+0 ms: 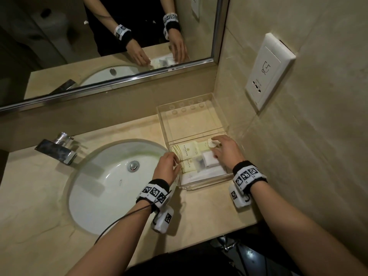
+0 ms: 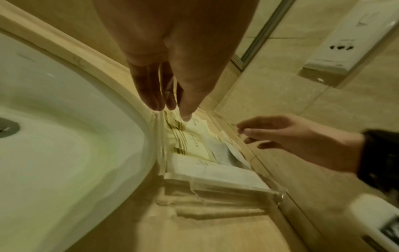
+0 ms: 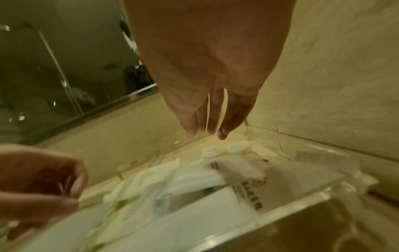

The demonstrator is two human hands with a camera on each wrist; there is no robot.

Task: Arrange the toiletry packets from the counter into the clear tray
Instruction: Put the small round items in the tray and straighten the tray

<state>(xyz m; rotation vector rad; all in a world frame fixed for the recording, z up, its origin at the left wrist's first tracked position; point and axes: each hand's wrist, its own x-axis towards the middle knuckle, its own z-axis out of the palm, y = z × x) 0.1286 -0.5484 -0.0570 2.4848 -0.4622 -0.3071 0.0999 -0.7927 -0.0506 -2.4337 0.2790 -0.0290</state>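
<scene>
A: Where are the toiletry packets [image 1: 186,154]?

B: All are seen inside the clear tray [image 1: 207,185], in its near compartment; the far compartment is seen bare. No packets are seen left on the bench [image 1: 209,212].

A: Contents?

B: Cream sachets fanned at the left wall, a white wrapped block [image 1: 210,161] to the right, a long white packet [image 1: 201,176] along the front wall, small round white items [image 1: 213,144] at the divider.

A: Hands?

B: Left hand [image 1: 167,166] is placed at the sachet edges, fingers [image 2: 151,95] straight and close together, nothing clamped. Right hand [image 1: 226,152] is held over the round items, fingers [image 3: 215,119] extended, slightly apart; contact cannot be told.

A: Handling?

B: Packets are judged light, thin, floppy, slick film. Best pinched at a sealed edge or nudged flat. The tray is judged rigid, easily slid.
</scene>
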